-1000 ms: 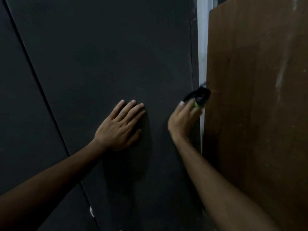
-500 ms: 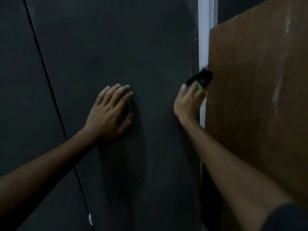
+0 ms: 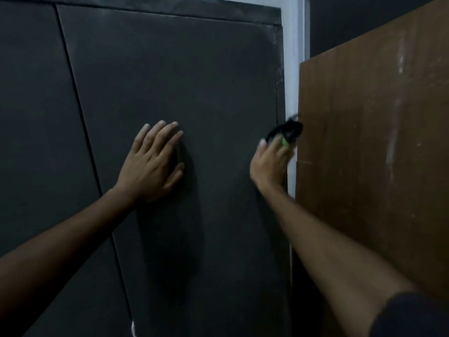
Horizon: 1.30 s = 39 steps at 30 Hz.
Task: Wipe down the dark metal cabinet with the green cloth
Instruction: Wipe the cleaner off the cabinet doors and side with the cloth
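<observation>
1. Since the view has tilted up over the last second, the cabinet's [image 3: 194, 81] top edge and upper right corner now show; before, only the mid door panel was in frame.
2. Right hand [image 3: 271, 164] has slid up the cabinet's right edge, going by the scuff on the wooden board [image 3: 376, 166] beside it, which sat above the hand a second ago and is now level with the knuckles.
3. Left hand [image 3: 153, 164] still lies flat on the door, fingers straight and spread, palm pressing; it holds nothing. It has kept about the same spacing from the right hand, so it probably shifted up as well.
4. Judgement: an upward stroke along the right edge strip is under way, with the left hand bracing the door. The edge above the hand up to the top corner looks not yet reached.
5. Right hand's fingers are curled round the cloth [image 3: 284, 141], gripping it. Only a small green bit shows past the fingertips; a dark bunched part pokes out above them, against the board's edge. Whether that dark part is the same cloth, I can't tell.
6. The cloth sits at the fingertip end of the right hand, up and to its right, in the narrow gap between the cabinet's right edge and the board, over the pale wall strip [image 3: 292, 69]. It is well apart from the left hand.
7. The picture is blurred around the right hand, so exact cloth contact with the metal is unclear.
</observation>
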### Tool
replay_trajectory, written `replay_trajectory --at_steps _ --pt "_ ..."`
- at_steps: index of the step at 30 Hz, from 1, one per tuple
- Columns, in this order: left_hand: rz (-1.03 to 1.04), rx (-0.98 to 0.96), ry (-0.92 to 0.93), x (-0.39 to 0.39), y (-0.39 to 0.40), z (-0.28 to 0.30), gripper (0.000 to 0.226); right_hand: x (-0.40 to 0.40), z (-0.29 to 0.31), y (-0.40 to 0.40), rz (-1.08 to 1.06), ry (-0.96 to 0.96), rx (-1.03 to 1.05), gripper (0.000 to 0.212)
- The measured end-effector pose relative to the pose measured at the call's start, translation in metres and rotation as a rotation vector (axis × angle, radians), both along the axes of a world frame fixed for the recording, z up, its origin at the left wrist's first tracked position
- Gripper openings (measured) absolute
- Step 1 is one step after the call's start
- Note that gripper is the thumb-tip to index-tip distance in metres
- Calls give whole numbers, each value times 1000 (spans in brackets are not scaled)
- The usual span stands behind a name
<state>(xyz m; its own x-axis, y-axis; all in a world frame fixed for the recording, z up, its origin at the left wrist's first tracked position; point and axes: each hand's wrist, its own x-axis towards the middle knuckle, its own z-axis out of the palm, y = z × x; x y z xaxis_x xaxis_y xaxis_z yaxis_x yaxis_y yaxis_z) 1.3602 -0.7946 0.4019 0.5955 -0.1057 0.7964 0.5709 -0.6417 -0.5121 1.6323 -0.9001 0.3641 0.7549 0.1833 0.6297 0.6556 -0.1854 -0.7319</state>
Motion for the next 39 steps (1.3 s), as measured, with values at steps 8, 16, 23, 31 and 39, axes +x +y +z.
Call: replay_trajectory --at_steps 8,16,23,31,39 --pt "-102 -44 -56 13 4 -42 62 -81 -68 36 112 -740 -145 61" --pt "-93 5 287 10 13 -176 60 -41 -306 -5 -123 113 -139 55" --pt "-116 37 318 -10 23 -179 55 -196 -363 53 192 -496 -207 49" --pt "-131 30 244 -4 20 -184 53 -54 -362 1 -120 137 -92 50" --pt "-99 -10 154 20 -5 -135 52 -49 -226 16 4 357 127 67"
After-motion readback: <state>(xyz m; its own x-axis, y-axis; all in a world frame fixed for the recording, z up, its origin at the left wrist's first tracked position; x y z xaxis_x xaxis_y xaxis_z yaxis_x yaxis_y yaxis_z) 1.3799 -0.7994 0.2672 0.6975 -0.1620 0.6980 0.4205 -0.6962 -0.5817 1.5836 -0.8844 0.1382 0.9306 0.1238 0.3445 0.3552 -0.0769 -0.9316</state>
